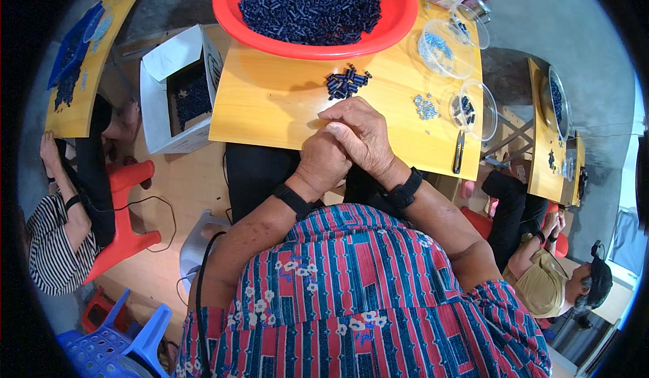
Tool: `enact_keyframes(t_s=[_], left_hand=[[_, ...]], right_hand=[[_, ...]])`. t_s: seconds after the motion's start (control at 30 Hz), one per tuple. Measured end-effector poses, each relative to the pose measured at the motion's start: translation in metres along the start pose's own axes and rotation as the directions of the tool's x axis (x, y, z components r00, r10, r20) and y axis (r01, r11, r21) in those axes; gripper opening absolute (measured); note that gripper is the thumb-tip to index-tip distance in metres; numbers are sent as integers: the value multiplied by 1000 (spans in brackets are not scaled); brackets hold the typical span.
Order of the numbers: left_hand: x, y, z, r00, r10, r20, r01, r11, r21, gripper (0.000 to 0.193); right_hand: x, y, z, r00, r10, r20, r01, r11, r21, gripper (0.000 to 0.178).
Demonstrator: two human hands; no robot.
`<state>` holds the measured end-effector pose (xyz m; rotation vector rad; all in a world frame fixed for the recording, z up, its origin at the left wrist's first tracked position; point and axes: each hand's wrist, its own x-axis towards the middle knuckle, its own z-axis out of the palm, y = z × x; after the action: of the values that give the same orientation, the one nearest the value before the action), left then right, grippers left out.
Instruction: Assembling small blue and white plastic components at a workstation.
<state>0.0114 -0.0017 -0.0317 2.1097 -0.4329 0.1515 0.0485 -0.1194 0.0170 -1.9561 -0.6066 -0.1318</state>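
Well to the left of the hands, beyond the side of the desk [267, 111], stands an open white box [154, 104] with dark pieces inside. The left hand [322, 164] lies under the other at the near edge of the desk, mostly wrapped by it. Straight ahead of the hands, far side, sits a wide red basin [318, 51] heaped with more dark pieces. Between basin and hands lies a small pile of dark cylinders [347, 83], directly ahead of the knuckles. It has no single long axis: the short tubes point every way, with a few strays on its far and right sides. The right hand [364, 135], folded over the left, is the nearer to it; whether its knuckles touch the pile cannot be told. Both hands are clasped together, and since most fingertips are hidden, it cannot be told whether they hold anything. To the right of the hands are loose silver pieces [425, 108], then a slim black tool [459, 152], its length running away from the person, and just beside it a clear tub [484, 120] holding dark pieces.
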Motion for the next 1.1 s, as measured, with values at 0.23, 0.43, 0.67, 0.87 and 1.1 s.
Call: enact_keyframes(t_s=[0.23,0.43,0.67,0.87,1.1], left_hand=[[-3,2,1,998,-40,-43,37,997,-74,22],[-7,-3,2,996,-12,-91,1,993,-115,32],[-7,-7,7,995,-3,-101,2,1000,-8,41],[-11,-11,8,1000,24,-15,-24,1000,-17,33],[-11,-9,10,999,11,-38,-14,996,-84,32]], right_hand=[[2,2,-2,994,-73,87,80,993,-85,23],[5,-4,2,984,-104,144,119,987,-104,29],[3,10,5,964,-111,242,146,981,-131,51],[1,9,6,966,-42,253,89,980,-177,61],[1,11,6,972,-56,228,98,979,-178,59]])
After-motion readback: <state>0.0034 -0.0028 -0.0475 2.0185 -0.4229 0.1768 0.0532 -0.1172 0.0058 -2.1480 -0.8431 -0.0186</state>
